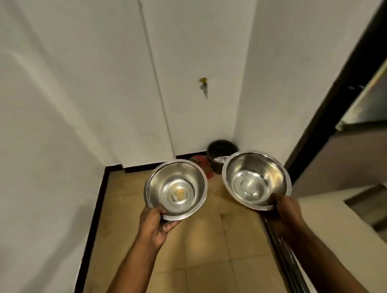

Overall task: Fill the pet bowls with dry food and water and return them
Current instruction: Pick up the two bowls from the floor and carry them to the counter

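Two round shiny steel bowls are held side by side above tan floor tiles (200, 251): the left hand (157, 226) grips the near rim of the crumb-flecked bowl (176, 188), the right hand (286, 211) the cleaner bowl (256, 179).

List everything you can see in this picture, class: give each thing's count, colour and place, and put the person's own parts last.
steel bowl: one, silver, held at left, a few crumbs inside
second steel bowl: one, silver, held at right, no food or water visible
dark pot: one, black, floor corner
red item: one, red, beside the pot; unclear what
floor tiles: tan
walls: white, black skirting
left hand: grips left bowl's rim
right hand: grips right bowl's rim
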